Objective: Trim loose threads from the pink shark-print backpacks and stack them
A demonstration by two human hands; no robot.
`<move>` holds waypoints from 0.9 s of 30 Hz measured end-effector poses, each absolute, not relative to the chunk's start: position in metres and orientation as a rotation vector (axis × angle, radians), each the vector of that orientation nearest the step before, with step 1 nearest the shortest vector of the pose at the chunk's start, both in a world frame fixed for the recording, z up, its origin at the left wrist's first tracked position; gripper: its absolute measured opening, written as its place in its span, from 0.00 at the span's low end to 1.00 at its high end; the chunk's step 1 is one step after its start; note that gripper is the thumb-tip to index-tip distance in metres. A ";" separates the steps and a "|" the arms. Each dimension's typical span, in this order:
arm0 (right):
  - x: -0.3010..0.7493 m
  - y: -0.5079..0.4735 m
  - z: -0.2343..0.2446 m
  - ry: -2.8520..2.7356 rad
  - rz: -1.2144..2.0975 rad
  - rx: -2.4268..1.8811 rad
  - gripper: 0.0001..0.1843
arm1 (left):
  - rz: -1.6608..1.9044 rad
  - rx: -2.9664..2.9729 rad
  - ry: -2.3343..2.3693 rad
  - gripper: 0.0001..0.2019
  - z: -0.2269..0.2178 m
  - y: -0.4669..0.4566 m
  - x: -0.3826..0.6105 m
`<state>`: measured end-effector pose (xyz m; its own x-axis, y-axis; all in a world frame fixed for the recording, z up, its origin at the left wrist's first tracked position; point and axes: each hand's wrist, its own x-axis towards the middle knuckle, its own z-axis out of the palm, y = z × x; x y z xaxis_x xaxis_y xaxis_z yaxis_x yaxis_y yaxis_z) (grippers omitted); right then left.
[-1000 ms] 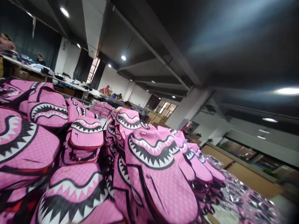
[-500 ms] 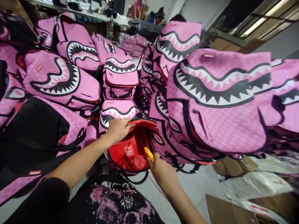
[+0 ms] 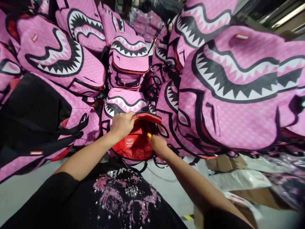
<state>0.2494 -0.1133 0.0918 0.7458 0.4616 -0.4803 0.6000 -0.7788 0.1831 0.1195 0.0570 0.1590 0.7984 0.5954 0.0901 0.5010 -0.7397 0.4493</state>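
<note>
A pink backpack [image 3: 126,102] with a shark-mouth print is in front of me, its top unzipped and the red lining [image 3: 130,146] showing. My left hand [image 3: 122,125] is closed on the edge of the raised flap [image 3: 150,117]. At the right side of the opening is my right hand [image 3: 158,145], closed around a small yellow tool [image 3: 149,135]. Only the tool's tip shows between the fingers, so its exact kind is hidden. A white printed label [image 3: 129,143] sits on the lining inside.
More pink shark-mouth backpacks crowd both sides, with a large one [image 3: 235,79] on the right and a black-backed one [image 3: 35,111] on the left. Another backpack [image 3: 130,54] stands behind. Cardboard [image 3: 226,163] and plastic-wrapped packages [image 3: 240,178] lie on the floor at right.
My right hand has moved up and further into the bag opening with the yellow tool. My left hand still holds the flap. The view has shifted, and the bunched red lining now looks flatter.
</note>
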 end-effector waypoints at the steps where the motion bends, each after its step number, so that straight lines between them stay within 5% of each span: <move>1: 0.240 -0.134 0.094 0.801 -0.673 2.599 0.24 | 0.320 2.571 0.806 0.15 0.159 0.057 0.120; 8: 0.197 -0.174 0.063 -0.132 -2.411 2.994 0.21 | 0.331 2.600 0.703 0.15 0.167 0.050 0.123; 14: 0.188 -0.097 0.009 -0.719 -2.786 3.314 0.27 | 0.383 2.638 0.593 0.16 0.162 0.048 0.122; 21: 0.153 -0.106 -0.015 -0.532 -3.339 3.152 0.30 | 0.628 2.689 0.425 0.12 0.153 0.063 0.114; 27: 0.154 -0.120 -0.025 -0.510 -3.279 3.271 0.32 | 0.701 2.774 0.249 0.12 0.148 0.065 0.110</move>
<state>0.1542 -0.1204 -0.0249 0.4658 0.6218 -0.6296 -0.7837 -0.0405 -0.6198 0.1101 0.0651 0.1485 0.8681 0.2299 0.4399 0.0997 -0.9490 0.2992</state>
